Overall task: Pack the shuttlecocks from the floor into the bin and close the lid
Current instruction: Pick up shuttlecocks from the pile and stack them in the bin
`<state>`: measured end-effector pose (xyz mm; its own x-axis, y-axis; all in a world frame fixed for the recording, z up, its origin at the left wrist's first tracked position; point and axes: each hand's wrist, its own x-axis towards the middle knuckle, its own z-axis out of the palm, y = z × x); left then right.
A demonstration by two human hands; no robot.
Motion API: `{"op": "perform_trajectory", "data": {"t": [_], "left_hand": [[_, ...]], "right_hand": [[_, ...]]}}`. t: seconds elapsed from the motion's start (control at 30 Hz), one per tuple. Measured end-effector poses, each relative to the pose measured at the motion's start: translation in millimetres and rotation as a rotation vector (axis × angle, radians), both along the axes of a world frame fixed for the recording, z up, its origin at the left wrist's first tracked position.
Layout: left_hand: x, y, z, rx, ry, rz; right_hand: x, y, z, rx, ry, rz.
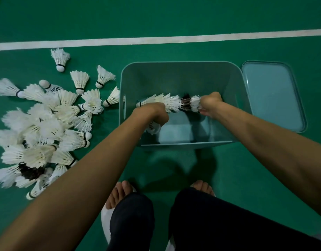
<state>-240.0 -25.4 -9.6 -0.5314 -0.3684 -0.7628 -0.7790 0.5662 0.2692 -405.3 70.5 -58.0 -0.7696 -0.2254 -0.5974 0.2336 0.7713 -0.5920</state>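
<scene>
shuttlecock row lies left-right in the bin, left hand and right hand gripping its ends (so straight down).

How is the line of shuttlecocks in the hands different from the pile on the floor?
The shuttlecock stack is nested into one line, held by the left hand and right hand over the bin; the shuttlecock pile lies on the floor, pointing every way. The stack has few, the pile many. Both are mostly white, with some dark feathers.
</scene>
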Motion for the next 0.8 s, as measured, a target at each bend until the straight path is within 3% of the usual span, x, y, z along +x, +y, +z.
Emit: {"op": "perform_trajectory", "data": {"t": [0.13, 0.33, 0.4, 0.5, 0.57, 0.7, 0.8], "left_hand": [[-2.7, -1.7, -2.9, -0.018, 0.02, -0.007], [2.2, 3.4, -2.5, -0.025, 0.078, 0.07], [3.5, 5.5, -2.6, -0.003, 0.15, 0.171], [2.1, 6.8, -1.0, 0.098, 0.305, 0.529], [3.5, 10.9, 2.4, 0.123, 0.431, 0.795], [4.6, 30.2, 16.7, 0.03, 0.636, 0.995], [5.8, 51.8, 30.8, 0.035, 0.605, 0.998]], "right_hand": [[1.9, -2.7, 5.4, 0.159, 0.197, 0.07], [15.4, -2.4, 30.0, 0.36, 0.417, 0.402], [19.1, 0.3, 43.1, 0.385, 0.482, 0.454], [27.9, 6.8, 64.8, 0.35, 0.57, 0.469], [39.7, 9.2, 77.8, 0.279, 0.405, 0.477], [73.2, 12.1, 93.6, 0.015, -0.42, 0.354], [90.9, 12.2, 92.8, -0.126, -0.588, 0.197]]}}
